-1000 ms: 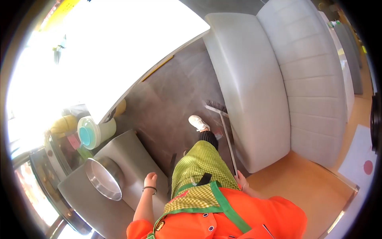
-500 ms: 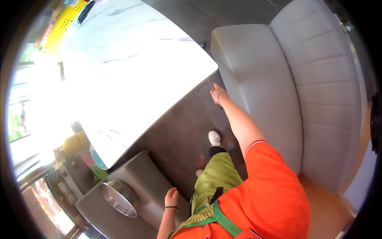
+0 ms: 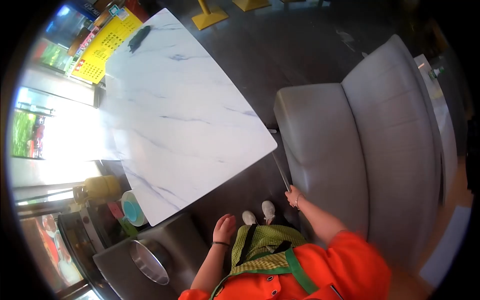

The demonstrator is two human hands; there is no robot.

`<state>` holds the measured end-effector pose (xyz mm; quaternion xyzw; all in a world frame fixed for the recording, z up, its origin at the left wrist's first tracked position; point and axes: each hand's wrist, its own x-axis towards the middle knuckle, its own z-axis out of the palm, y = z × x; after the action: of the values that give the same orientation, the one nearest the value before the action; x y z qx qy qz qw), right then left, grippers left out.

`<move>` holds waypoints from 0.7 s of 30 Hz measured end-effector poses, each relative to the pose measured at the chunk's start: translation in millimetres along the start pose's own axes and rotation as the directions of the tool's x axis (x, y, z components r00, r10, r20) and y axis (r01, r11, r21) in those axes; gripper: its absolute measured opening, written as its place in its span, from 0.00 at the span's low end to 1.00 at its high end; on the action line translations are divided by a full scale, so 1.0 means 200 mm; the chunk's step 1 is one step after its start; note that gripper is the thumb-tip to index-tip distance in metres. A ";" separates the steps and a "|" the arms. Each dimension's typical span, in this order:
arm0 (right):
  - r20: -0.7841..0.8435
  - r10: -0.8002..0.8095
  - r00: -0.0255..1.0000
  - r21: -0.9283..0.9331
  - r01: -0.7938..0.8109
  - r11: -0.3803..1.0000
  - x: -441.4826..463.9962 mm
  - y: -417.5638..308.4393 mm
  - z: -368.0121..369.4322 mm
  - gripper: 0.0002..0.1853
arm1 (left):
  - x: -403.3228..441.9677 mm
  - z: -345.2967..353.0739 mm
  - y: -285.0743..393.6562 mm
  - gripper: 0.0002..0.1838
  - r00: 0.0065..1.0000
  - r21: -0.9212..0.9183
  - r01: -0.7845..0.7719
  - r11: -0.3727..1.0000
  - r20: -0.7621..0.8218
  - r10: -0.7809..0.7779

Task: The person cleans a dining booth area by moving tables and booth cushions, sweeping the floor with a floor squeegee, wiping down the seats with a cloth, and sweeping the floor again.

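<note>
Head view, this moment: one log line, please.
right hand: grips thin grey stick; left hand: open; stick's far end: hidden by white marble-patterned table

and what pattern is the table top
The table top is white with grey veins; head view.

Grey pole; grey-veined white table

Daylight from left, dimmer right.
Over my feed I see window burnt out left-centre, floor dark at top, orange sleeve blurred lower right; edges bow, corners black.
</note>
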<state>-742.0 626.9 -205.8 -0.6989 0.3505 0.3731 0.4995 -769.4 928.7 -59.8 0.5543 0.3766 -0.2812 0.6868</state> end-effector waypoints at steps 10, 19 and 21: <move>0.094 -0.080 0.992 0.091 0.072 0.993 0.36 -1.20 -0.45 0.05 | 0.33 0.35 0.49 0.28 0.971 -0.795 0.177 0.580 0.238 0.031; 0.163 0.100 0.982 0.193 -0.131 0.972 0.36 -1.53 -0.69 0.05 | 0.45 0.56 0.51 0.25 0.992 -0.968 -0.124 0.216 -0.128 -0.002; 0.216 0.147 0.965 0.112 -0.175 0.978 0.44 -1.62 -0.75 0.05 | 0.45 0.69 0.53 0.26 0.963 -0.960 -0.267 0.082 -0.262 0.066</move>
<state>-393.9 556.1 -108.2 -0.5914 0.3761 0.4593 0.5457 -605.4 822.0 -61.2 0.0108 0.4518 0.1655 0.8766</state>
